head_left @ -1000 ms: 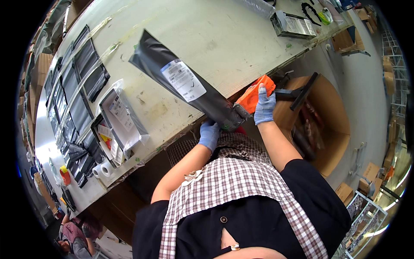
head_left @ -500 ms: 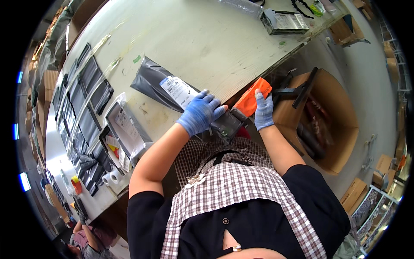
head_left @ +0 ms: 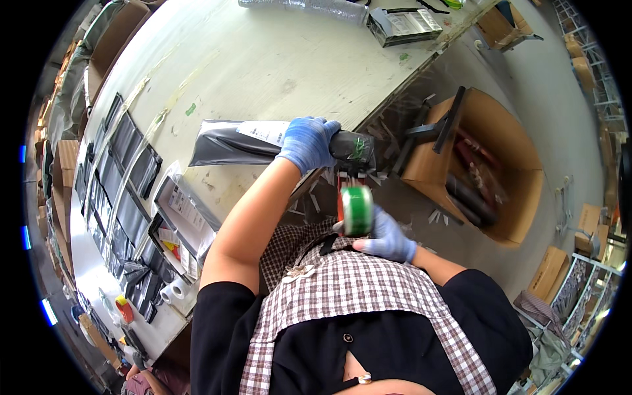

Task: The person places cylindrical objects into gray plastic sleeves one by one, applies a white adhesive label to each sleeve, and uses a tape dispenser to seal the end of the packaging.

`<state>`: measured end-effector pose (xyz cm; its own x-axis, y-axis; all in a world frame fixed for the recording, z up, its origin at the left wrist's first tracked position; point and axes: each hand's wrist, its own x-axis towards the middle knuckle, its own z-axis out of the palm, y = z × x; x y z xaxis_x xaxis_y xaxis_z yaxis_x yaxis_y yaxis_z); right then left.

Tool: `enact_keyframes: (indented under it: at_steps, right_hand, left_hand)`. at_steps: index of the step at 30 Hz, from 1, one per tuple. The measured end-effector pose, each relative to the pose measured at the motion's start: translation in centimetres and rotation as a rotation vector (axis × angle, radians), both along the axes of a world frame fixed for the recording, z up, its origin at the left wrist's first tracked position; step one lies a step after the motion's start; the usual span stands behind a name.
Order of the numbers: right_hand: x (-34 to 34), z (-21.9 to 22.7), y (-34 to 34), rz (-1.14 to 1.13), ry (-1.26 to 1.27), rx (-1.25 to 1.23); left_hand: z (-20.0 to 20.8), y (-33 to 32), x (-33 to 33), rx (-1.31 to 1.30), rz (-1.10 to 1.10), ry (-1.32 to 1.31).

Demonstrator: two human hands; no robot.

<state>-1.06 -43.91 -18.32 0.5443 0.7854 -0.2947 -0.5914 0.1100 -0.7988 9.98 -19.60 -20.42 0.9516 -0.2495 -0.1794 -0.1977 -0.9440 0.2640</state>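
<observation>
My left hand (head_left: 308,143) is closed around the narrow part of a dark grey plastic mailing bag (head_left: 220,146). A white printed label (head_left: 262,131) shows on the bag, partly under my fingers. The bag's left part lies over the table, while its bunched end (head_left: 355,148), with bits of green tape on it, sticks out past the table's edge. Just below that end, close to my apron, my right hand (head_left: 390,238) is closed on a tape dispenser (head_left: 357,209) with a green-and-white roll. The dispenser is a little blurred, and my fingers are partly hidden behind it.
Several flat dark bags (head_left: 122,178) lie under clear strips on the table's left. Nearer stand an open box (head_left: 187,207) and white rolls (head_left: 172,290). A small box (head_left: 405,27) sits at the far edge. Right of the table stands a large open carton (head_left: 520,197).
The bag has swung to lie nearly level, its bunched end moving up and away from my body. My right hand has come down toward my apron, turning the dispenser so its green roll shows.
</observation>
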Motion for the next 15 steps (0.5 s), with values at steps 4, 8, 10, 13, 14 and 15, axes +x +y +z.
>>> enact_keyframes:
  at_steps: [4,8,10,13,14,15]
  right_hand:
    - [7.7,8.4,2.3,-0.270,-0.486,0.330]
    - [15.7,2.8,7.0,-0.494,-1.241,-0.108]
    - [17.4,-0.6,8.8,-0.566,-1.636,-0.217]
    - [22.2,-4.3,9.2,-0.428,-2.033,-0.250]
    - [23.9,-6.1,9.1,-0.482,-2.059,-0.383]
    - [25.0,-6.1,10.1,-0.546,-1.951,-0.423]
  left_hand:
    - [0.9,-0.7,0.6,0.145,0.037,0.117]
    - [0.5,-0.7,-0.1,0.056,-0.034,-0.007]
    - [0.7,-0.3,-0.3,0.058,-0.033,0.095]
    - [0.1,-0.3,-2.1,-0.007,-0.095,-0.042]
    - [0.3,-0.5,-1.8,-0.005,-0.073,-0.056]
    - [0.1,-0.5,-1.9,-0.008,-0.083,-0.079]
